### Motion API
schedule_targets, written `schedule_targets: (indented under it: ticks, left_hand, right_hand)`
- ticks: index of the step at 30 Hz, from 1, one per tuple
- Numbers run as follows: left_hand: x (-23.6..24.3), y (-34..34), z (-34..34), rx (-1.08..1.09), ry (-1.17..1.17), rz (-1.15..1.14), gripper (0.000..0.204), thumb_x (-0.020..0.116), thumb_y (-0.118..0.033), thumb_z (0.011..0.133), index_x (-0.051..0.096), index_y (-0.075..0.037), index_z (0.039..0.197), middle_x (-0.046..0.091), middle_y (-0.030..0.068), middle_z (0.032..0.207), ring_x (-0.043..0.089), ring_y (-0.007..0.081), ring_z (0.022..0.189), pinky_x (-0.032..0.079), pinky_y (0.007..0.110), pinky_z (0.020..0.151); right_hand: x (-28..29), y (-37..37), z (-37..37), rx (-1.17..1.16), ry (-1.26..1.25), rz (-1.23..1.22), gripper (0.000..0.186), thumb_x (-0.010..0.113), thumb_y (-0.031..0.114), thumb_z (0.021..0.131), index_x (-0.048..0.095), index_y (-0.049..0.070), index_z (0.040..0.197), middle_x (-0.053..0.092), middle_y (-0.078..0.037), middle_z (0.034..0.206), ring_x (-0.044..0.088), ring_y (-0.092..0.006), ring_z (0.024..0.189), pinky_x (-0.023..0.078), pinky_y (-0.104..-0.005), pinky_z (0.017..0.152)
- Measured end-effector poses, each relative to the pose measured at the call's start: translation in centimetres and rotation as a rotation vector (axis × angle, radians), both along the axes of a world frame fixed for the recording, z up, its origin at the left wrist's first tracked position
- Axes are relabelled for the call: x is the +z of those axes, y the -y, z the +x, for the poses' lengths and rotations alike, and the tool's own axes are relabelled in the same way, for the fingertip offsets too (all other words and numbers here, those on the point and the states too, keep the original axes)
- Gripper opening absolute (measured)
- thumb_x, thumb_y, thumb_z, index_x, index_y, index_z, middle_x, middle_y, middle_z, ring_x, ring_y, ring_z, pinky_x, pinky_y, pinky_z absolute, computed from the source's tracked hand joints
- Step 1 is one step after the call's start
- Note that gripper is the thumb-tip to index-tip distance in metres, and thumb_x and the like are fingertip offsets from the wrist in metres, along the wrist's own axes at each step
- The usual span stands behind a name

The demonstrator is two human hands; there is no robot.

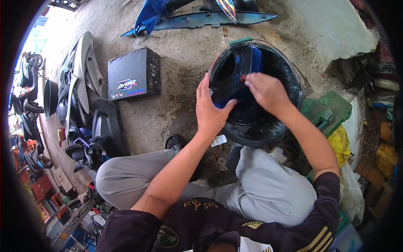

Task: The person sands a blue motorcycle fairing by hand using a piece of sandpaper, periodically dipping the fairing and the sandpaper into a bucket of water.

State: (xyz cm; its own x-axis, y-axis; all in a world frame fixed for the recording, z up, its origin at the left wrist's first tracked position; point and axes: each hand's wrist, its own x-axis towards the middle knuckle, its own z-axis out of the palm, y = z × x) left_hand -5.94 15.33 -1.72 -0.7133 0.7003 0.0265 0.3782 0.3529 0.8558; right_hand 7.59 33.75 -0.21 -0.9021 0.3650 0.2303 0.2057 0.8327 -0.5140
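A black and blue plastic panel (254, 61), like a motorcycle body part with a large round opening, is tilted inside a wide black tub (289, 75). My left hand (211, 110) holds the panel's near left edge, thumb spread to the right and fingers along its side. Over the tub, my right hand (268, 93) is closed in a pinch against the panel. A small red thing (243, 78) shows at its fingertips, mostly hidden by the fingers, so its kind is unclear. The tub's wire handle has a green grip (241, 41).
Blue body panels (201, 22) lie beyond the tub. At the left are a black box (131, 75) and a pile of grey and black motorcycle parts (84, 80). A green plastic case (329, 110) and a yellow bag (339, 145) sit close on the right.
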Motion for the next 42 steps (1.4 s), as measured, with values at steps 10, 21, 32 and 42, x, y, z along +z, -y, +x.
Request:
schedule_targets:
  ticks: [10,21,32,42]
  left_hand:
    - [0.5,-0.5,0.3,0.013,0.075,-0.044,0.107,0.096,-0.016,0.074,0.038,-0.007,0.163,0.051,0.0216,0.152,0.054,0.0395,0.14,0.047,0.047,0.116]
    - [0.3,-0.3,0.3,0.026,0.072,-0.052,0.105,0.096,-0.016,0.074,0.04,-0.009,0.163,0.051,0.0211,0.152,0.055,0.0389,0.139,0.048,0.046,0.115]
    - [0.2,-0.2,0.2,0.021,0.089,-0.067,0.106,0.096,-0.018,0.075,0.039,-0.01,0.164,0.05,0.0208,0.152,0.057,0.0391,0.136,0.05,0.047,0.113]
    - [0.3,-0.3,0.2,0.023,0.101,-0.053,0.106,0.095,-0.018,0.076,0.039,-0.01,0.165,0.051,0.0211,0.151,0.058,0.0393,0.135,0.049,0.047,0.113]
  right_hand:
    - [1.4,-3.3,-1.8,-0.029,0.086,-0.084,0.017,0.071,0.005,0.097,0.071,-0.002,0.112,0.075,-0.022,0.104,0.073,-0.0402,0.096,0.059,-0.0447,0.082]
    - [2.5,-3.1,-2.2,0.065,0.256,-0.078,0.018,0.069,0.006,0.092,0.073,0.002,0.109,0.076,-0.019,0.1,0.073,-0.0406,0.095,0.058,-0.0469,0.081]
    - [3.6,-2.0,-1.1,0.086,0.315,0.172,0.031,0.072,0.005,0.089,0.071,0.01,0.12,0.06,-0.012,0.095,0.068,-0.0364,0.088,0.056,-0.0478,0.074]
    - [2.9,-2.7,-1.6,0.071,0.195,0.345,0.019,0.068,0.008,0.091,0.074,0.014,0.108,0.061,-0.009,0.094,0.067,-0.0299,0.089,0.06,-0.0443,0.067]
